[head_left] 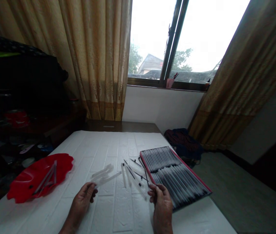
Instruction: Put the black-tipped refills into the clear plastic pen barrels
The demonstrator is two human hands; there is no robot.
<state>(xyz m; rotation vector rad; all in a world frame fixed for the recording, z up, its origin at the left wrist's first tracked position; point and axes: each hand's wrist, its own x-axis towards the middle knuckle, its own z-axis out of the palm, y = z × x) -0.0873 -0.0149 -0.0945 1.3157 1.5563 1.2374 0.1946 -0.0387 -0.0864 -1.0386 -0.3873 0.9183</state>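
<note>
My left hand (84, 196) is closed, pinching one end of a clear plastic pen barrel (111, 178) that points up and to the right. My right hand (161, 203) pinches a thin dark pen refill (144, 170) just left of the box, its far end slanting away from me. Between the hands, several loose refills, clear barrels and small black caps (140, 184) lie scattered on the table. More clear barrels (102, 172), slightly blurred, lie beyond my left hand. Close by my right hand is a red-edged box (204, 189) with two rows of clear pens.
A red scalloped plate (66, 159) holding a few clear tubes stands on the left of the white brick-patterned table (122, 221). Dark cluttered shelves (37, 126) are further left. Folded dark cloth (183, 139) lies past the right edge. Curtains and a window are behind.
</note>
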